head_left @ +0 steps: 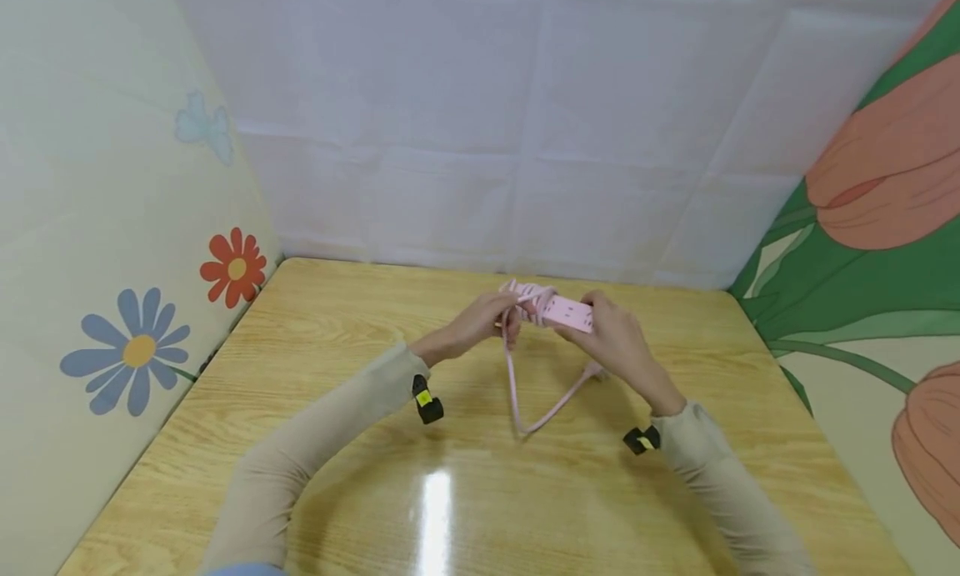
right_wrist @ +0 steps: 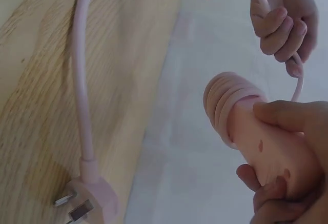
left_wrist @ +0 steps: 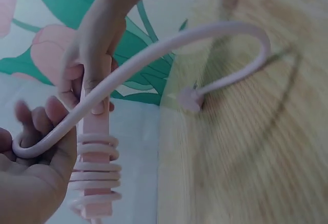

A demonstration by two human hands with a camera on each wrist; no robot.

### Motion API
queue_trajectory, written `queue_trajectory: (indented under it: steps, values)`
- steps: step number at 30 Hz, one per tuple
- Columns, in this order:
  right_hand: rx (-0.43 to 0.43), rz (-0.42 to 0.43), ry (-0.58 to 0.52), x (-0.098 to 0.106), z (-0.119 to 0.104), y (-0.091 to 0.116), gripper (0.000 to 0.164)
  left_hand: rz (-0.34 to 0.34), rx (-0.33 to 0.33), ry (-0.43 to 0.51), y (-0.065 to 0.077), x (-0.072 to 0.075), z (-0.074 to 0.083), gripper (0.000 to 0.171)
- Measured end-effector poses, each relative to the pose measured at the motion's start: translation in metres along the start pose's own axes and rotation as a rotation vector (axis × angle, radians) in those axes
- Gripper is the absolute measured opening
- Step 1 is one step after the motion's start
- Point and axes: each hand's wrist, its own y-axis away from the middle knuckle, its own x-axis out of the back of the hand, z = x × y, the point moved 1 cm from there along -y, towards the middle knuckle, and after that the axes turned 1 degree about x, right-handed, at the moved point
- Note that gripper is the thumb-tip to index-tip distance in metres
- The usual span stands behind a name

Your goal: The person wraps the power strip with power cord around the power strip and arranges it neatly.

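Note:
A pink power strip is held above the table, with several turns of its pink cord wound round the end away from my right hand. My right hand grips the other end, thumb along one face and fingers bent behind. Beside the wound end, my left hand holds the free cord, which passes through its curled fingers in the right wrist view. From there the cord hangs in a loop toward me. It ends in a plug with metal pins, low by the tabletop under my right hand.
The wood-grain table reaches back to a white cloth wall. Painted flowers cover the left side panel, and large tulips the right one. A small black device is strapped at each wrist.

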Motion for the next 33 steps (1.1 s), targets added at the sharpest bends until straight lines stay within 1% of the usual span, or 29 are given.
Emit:
queue_trajectory:
  steps: [3,6,9,11,14,16,20,23,26,28,30,33]
  values:
    - [0.023,0.004,-0.05,0.002,-0.002,-0.002,0.056,-0.048,-0.015,0.105,0.001,-0.003,0.002,0.045]
    - [0.022,0.026,-0.094,0.002,-0.002,-0.004,0.058,-0.093,-0.027,0.165,0.002,-0.008,0.004,0.044]
    - [0.025,0.083,-0.131,0.001,-0.002,-0.004,0.06,-0.127,-0.043,0.182,0.002,-0.013,0.004,0.037]
    - [0.032,0.14,-0.147,0.001,-0.002,-0.004,0.058,-0.142,-0.044,0.189,0.002,-0.015,0.003,0.033]
    - [0.041,0.209,-0.17,0.002,-0.002,-0.004,0.056,-0.165,-0.04,0.184,0.002,-0.016,-0.001,0.033]
    - [0.042,0.232,-0.196,0.004,-0.003,-0.003,0.055,-0.183,-0.029,0.18,0.002,-0.016,-0.004,0.036]
    - [0.016,0.214,-0.248,0.009,-0.005,-0.003,0.054,-0.199,0.0,0.168,0.005,-0.017,-0.009,0.041]
    - [-0.02,0.197,-0.28,0.013,-0.007,-0.002,0.05,-0.172,0.022,0.152,0.006,-0.015,-0.011,0.045]
    - [-0.057,0.19,-0.32,0.016,-0.008,-0.001,0.047,-0.136,0.032,0.131,0.007,-0.013,-0.012,0.048]
    - [-0.071,0.187,-0.343,0.017,-0.009,-0.001,0.046,-0.127,0.033,0.125,0.008,-0.011,-0.013,0.049]
    - [-0.079,0.18,-0.361,0.018,-0.01,-0.001,0.047,-0.151,0.031,0.133,0.009,-0.01,-0.015,0.05]
    - [-0.084,0.175,-0.379,0.019,-0.014,0.0,0.047,-0.216,0.028,0.137,0.011,-0.01,-0.018,0.05]
